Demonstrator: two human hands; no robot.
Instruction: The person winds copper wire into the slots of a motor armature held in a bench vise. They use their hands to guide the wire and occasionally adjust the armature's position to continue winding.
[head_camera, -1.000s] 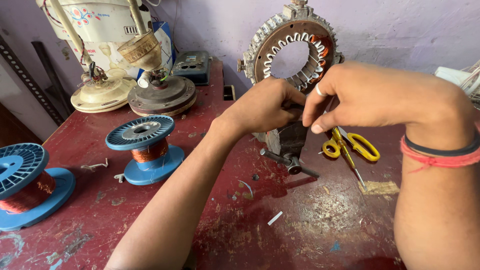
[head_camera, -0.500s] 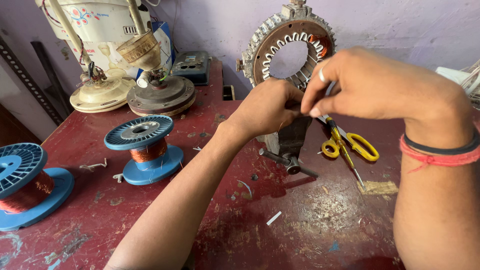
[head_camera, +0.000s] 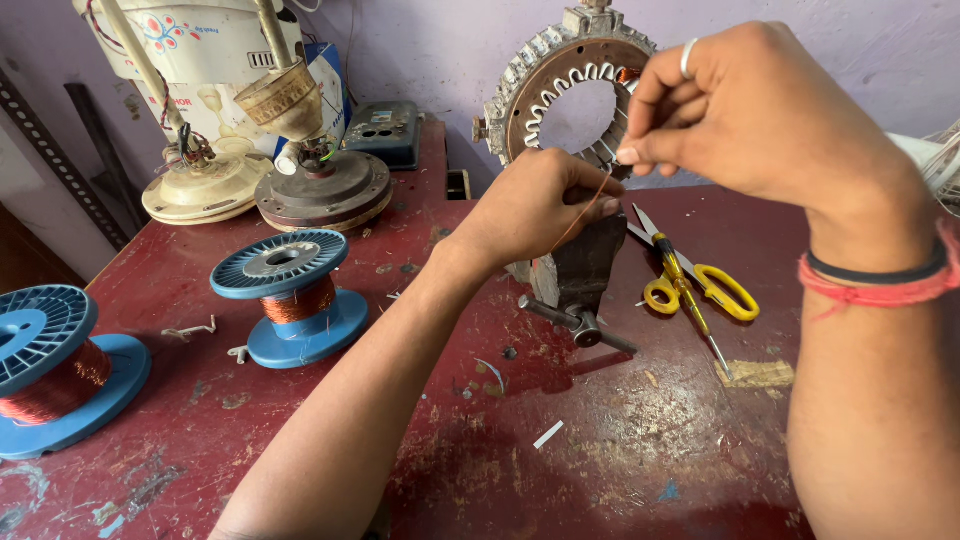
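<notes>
Copper wire (head_camera: 575, 222), thin and hard to trace, runs between the hands at upper centre of the frame. The right hand (head_camera: 760, 115) pinches its upper end; the left hand (head_camera: 535, 200) seems closed on the lower, before the stator ring (head_camera: 530, 85) clamped in a vise (head_camera: 585, 275) on the desk (head_camera: 420, 440).

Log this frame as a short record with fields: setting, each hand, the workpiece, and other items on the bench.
Setting: worn red workbench against a pale wall
Left hand: closed by the vise, pinching thin copper wire
Right hand: raised before the stator, pinching the wire's upper end
Workpiece: ring-shaped slotted stator, upright in a small bench vise
Bench, right: yellow-handled scissors
Bench, left: two blue spools of copper wire
Bench, back: fan motor parts
</notes>
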